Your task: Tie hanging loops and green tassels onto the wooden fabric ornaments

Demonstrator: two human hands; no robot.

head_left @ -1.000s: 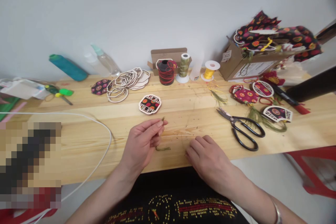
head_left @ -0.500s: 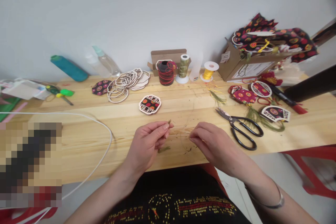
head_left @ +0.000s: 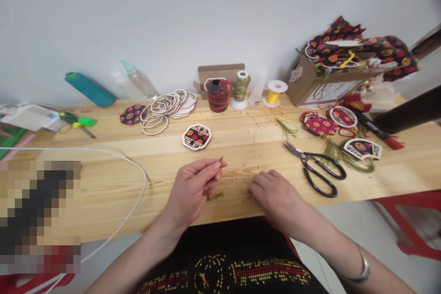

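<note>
My left hand [head_left: 193, 186] is closed in a pinch on an olive-green thread tassel. The tassel's tip pokes out above the thumb, and its loose strands [head_left: 216, 196] show below the fingers. To the right, my right hand [head_left: 277, 195] is low over the wooden table [head_left: 165, 161], palm down with fingers curled together. Whatever its fingertips hold is hidden. Beyond my left hand lies an octagonal ornament [head_left: 196, 137] with patterned fabric in a pale wooden frame. Black-handled scissors [head_left: 315, 167] rest to the right of my right hand, blades slightly apart.
Along the wall stand a red cord spool [head_left: 217, 98], a green thread cone [head_left: 241, 89] and a yellow spool [head_left: 274, 95]. Wooden frames [head_left: 168, 105] are piled back left. Finished ornaments [head_left: 361, 149] and a cardboard box [head_left: 320, 82] are at right. A white cable [head_left: 141, 174] curves at left.
My right hand has shifted slightly right and lowered, turning more palm down. My left hand keeps its pinch on the tassel, nearly still.
</note>
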